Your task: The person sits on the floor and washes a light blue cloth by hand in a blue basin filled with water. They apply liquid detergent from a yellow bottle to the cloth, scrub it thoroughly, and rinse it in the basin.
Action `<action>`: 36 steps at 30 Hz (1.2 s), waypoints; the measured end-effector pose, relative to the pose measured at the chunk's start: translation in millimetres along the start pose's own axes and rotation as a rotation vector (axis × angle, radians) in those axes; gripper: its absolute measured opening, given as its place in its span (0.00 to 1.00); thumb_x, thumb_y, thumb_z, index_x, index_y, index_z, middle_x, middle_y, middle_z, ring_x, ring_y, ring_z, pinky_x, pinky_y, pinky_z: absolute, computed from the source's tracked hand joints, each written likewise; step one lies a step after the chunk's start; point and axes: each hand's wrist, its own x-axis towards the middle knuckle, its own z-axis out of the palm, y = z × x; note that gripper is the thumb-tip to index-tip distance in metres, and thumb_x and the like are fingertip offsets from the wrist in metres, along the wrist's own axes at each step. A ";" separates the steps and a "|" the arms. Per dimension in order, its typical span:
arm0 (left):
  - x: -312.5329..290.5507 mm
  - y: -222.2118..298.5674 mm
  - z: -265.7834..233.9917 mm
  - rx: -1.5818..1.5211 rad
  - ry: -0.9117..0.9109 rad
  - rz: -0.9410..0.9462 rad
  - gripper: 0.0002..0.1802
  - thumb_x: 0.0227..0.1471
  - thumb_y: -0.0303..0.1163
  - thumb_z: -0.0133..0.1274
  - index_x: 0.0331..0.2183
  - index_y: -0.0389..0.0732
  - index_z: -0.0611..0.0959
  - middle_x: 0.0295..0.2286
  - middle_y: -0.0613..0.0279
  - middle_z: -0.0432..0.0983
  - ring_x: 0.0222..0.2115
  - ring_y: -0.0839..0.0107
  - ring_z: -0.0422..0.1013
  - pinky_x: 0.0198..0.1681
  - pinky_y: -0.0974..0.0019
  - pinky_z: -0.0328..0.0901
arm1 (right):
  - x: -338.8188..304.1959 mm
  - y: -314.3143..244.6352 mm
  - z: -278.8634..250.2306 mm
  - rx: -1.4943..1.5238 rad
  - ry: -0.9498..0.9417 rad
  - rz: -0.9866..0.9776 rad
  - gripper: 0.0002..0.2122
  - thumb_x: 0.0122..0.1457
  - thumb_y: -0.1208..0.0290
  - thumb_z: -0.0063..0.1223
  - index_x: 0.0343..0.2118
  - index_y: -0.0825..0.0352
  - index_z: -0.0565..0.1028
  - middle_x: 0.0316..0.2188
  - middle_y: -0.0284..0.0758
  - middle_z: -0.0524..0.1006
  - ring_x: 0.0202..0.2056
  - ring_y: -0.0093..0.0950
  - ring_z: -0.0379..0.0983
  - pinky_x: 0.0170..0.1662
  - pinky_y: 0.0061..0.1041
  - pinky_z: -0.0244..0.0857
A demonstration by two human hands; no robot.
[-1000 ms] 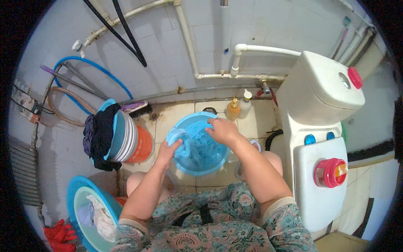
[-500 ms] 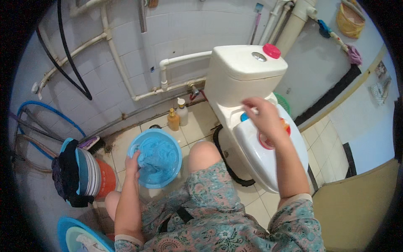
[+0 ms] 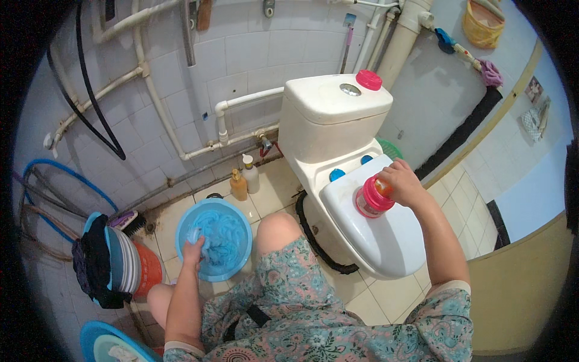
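My left hand (image 3: pixel 193 250) is at the left side of a round light-blue basin (image 3: pixel 183 225) on the floor, its fingers closed on a wet blue cloth (image 3: pixel 221 236) lying in water. On the closed white toilet lid (image 3: pixel 401 247) stands a clear jar with a pink-red rim (image 3: pixel 369 202) and something orange inside. My right hand (image 3: pixel 403 183) is at the jar's mouth with its fingers curled over the rim. Their tips are partly hidden, so what they pinch cannot be made out. A pink-red screw lid (image 3: pixel 369 79) rests on the toilet tank (image 3: pixel 332 108).
Two pump bottles, one amber (image 3: pixel 239 186) and one white (image 3: pixel 250 175), stand behind the basin. At left are an orange bucket (image 3: pixel 148 269) draped with dark clothes, a scrubbing brush (image 3: pixel 129 223) and a blue hose (image 3: pixel 72 166). Nested tubs (image 3: pixel 99 338) sit at lower left.
My right hand has moved from above the back of the toilet lid, rightward and down to the jar's mouth. My left hand stays at the basin. The view has shifted slightly.
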 end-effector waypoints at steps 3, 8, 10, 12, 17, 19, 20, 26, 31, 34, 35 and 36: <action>-4.9 5.0 3.8 0.002 0.023 0.012 0.27 0.44 0.38 0.55 0.47 0.42 0.67 0.39 0.58 0.69 0.36 0.64 0.68 0.33 0.58 0.64 | 3.5 3.1 2.1 -0.023 -0.016 -0.047 0.17 0.33 0.75 0.60 0.33 0.61 0.76 0.30 0.33 0.75 0.41 0.32 0.65 0.58 0.36 0.47; 12.9 -10.1 -1.4 -0.003 0.036 0.026 0.28 0.45 0.36 0.55 0.48 0.40 0.67 0.39 0.58 0.70 0.36 0.64 0.68 0.34 0.60 0.65 | 4.5 -3.6 -4.7 0.033 -0.022 -0.014 0.15 0.33 0.71 0.60 0.30 0.62 0.76 0.28 0.36 0.75 0.40 0.32 0.66 0.59 0.38 0.43; 14.2 -10.4 -1.3 0.002 0.047 0.024 0.27 0.45 0.36 0.54 0.48 0.41 0.67 0.39 0.58 0.69 0.37 0.63 0.68 0.34 0.60 0.65 | 2.9 -5.6 -11.2 0.046 -0.042 0.029 0.16 0.33 0.70 0.60 0.31 0.62 0.76 0.27 0.37 0.75 0.40 0.32 0.66 0.60 0.38 0.43; 5.8 -4.4 5.2 -0.015 0.036 0.026 0.27 0.46 0.37 0.54 0.48 0.42 0.67 0.39 0.58 0.69 0.37 0.63 0.68 0.35 0.60 0.65 | 3.6 -6.6 -17.0 0.033 -0.076 0.097 0.16 0.33 0.70 0.61 0.31 0.62 0.76 0.27 0.37 0.74 0.41 0.32 0.66 0.60 0.38 0.41; 20.2 -16.6 -4.0 0.021 -0.039 0.032 0.30 0.46 0.37 0.54 0.51 0.45 0.64 0.41 0.58 0.68 0.37 0.63 0.68 0.33 0.60 0.65 | 0.2 -6.4 -46.1 0.085 -0.030 0.245 0.16 0.37 0.67 0.62 0.32 0.63 0.76 0.28 0.38 0.73 0.43 0.33 0.65 0.60 0.37 0.39; 26.9 -24.9 -6.0 0.092 -0.025 0.030 0.32 0.45 0.38 0.55 0.52 0.44 0.63 0.41 0.58 0.68 0.37 0.63 0.68 0.33 0.60 0.65 | -3.4 -0.4 -55.8 0.067 0.023 0.280 0.16 0.38 0.65 0.61 0.33 0.63 0.75 0.30 0.38 0.73 0.42 0.33 0.66 0.60 0.37 0.41; 14.3 -15.1 1.5 0.148 -0.006 0.001 0.32 0.45 0.38 0.55 0.52 0.43 0.63 0.41 0.57 0.68 0.37 0.63 0.68 0.33 0.60 0.65 | -6.2 0.1 -63.3 0.075 0.020 0.324 0.16 0.39 0.65 0.61 0.33 0.63 0.75 0.30 0.39 0.73 0.42 0.33 0.66 0.60 0.37 0.41; 16.8 -24.3 -7.7 0.272 -0.017 0.017 0.35 0.42 0.39 0.57 0.49 0.34 0.65 0.42 0.53 0.69 0.39 0.61 0.67 0.37 0.59 0.64 | -3.8 2.5 -98.6 0.320 -0.022 0.494 0.14 0.44 0.67 0.59 0.33 0.67 0.73 0.29 0.35 0.74 0.36 0.30 0.70 0.57 0.34 0.49; 17.8 -28.6 -2.6 0.518 -0.096 0.117 0.34 0.40 0.39 0.59 0.47 0.33 0.68 0.41 0.50 0.70 0.41 0.59 0.68 0.42 0.61 0.63 | -23.3 34.5 -65.4 1.003 0.210 0.769 0.15 0.48 0.63 0.56 0.35 0.69 0.73 0.30 0.35 0.75 0.31 0.26 0.72 0.40 0.24 0.63; 44.4 -58.7 -8.8 0.622 -0.129 0.183 0.32 0.40 0.41 0.57 0.45 0.33 0.70 0.41 0.47 0.70 0.42 0.56 0.67 0.44 0.61 0.62 | -28.9 30.3 -56.7 1.515 0.303 0.747 0.19 0.50 0.61 0.54 0.40 0.71 0.70 0.33 0.35 0.75 0.34 0.24 0.72 0.38 0.20 0.65; 36.9 -50.7 -8.1 0.716 -0.100 0.202 0.31 0.40 0.42 0.57 0.45 0.33 0.71 0.42 0.47 0.70 0.42 0.54 0.67 0.44 0.60 0.62 | -24.3 18.6 -58.8 1.621 0.314 0.737 0.19 0.50 0.61 0.53 0.41 0.71 0.69 0.34 0.36 0.74 0.36 0.26 0.72 0.41 0.21 0.65; 31.6 -46.1 -14.2 0.813 -0.060 0.216 0.31 0.40 0.43 0.56 0.44 0.34 0.71 0.42 0.46 0.70 0.43 0.53 0.67 0.44 0.59 0.62 | -13.5 0.1 -61.6 1.735 0.316 0.720 0.20 0.51 0.62 0.53 0.42 0.71 0.69 0.36 0.37 0.74 0.37 0.27 0.72 0.43 0.22 0.65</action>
